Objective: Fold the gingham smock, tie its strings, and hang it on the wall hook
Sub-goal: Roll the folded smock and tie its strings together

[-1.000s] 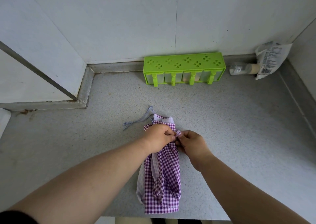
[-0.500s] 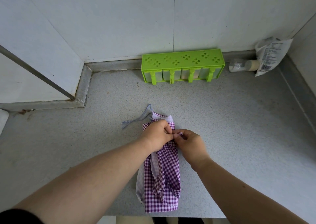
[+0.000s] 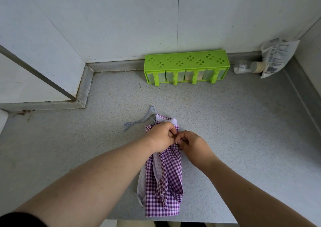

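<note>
Hands have drawn closer over half a second: left hand [image 3: 162, 136] and right hand [image 3: 192, 144] pinch something small, likely a string, atop folded smock [image 3: 165, 180] on tabletop [image 3: 243, 131]; tying underway, loose string [image 3: 139, 121] trails left

Left forearm: bare, reaching in from lower left, dark sleeve edge at the bottom corner. Left hand [image 3: 162, 136]: knuckles up, fingers curled tight, pinching purple checked cloth [image 3: 165, 180]. Right forearm: bare, entering from lower right, angled toward centre. Right hand [image 3: 192, 144]: fingers curled inward, tips meeting those of the left hand, pinching at the same spot. Both wrists low, close together.
</note>
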Action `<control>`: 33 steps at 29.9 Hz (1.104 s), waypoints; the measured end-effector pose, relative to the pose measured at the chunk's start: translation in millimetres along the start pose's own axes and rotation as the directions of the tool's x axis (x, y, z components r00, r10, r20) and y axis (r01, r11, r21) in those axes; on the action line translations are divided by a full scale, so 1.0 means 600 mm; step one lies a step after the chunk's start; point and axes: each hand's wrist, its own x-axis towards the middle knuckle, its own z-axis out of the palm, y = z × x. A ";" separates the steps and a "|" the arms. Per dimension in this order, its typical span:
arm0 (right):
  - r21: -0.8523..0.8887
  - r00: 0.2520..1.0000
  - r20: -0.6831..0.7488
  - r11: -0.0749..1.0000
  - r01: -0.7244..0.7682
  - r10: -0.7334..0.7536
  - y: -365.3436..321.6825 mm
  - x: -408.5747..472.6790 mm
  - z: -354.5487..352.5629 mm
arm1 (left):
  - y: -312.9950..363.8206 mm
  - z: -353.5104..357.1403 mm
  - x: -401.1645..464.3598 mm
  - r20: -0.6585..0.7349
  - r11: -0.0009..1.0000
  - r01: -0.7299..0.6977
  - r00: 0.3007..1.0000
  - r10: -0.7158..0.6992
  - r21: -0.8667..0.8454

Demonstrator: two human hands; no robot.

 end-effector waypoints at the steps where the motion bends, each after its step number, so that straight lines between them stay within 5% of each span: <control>1: -0.058 1.000 0.019 0.998 0.019 -0.018 0.000 0.001 -0.004 | 0.000 0.000 0.001 0.001 1.000 -0.006 1.000 0.006 0.015; 15: -0.309 0.975 -0.218 0.950 -0.033 -0.037 0.013 0.014 0.021 | 0.018 0.008 -0.005 0.069 0.948 -0.060 0.997 0.040 0.312; 33: -0.254 0.942 -0.201 0.943 0.214 -0.268 0.054 0.012 0.016 | 0.004 -0.008 0.009 0.122 0.956 -0.129 0.988 0.099 0.263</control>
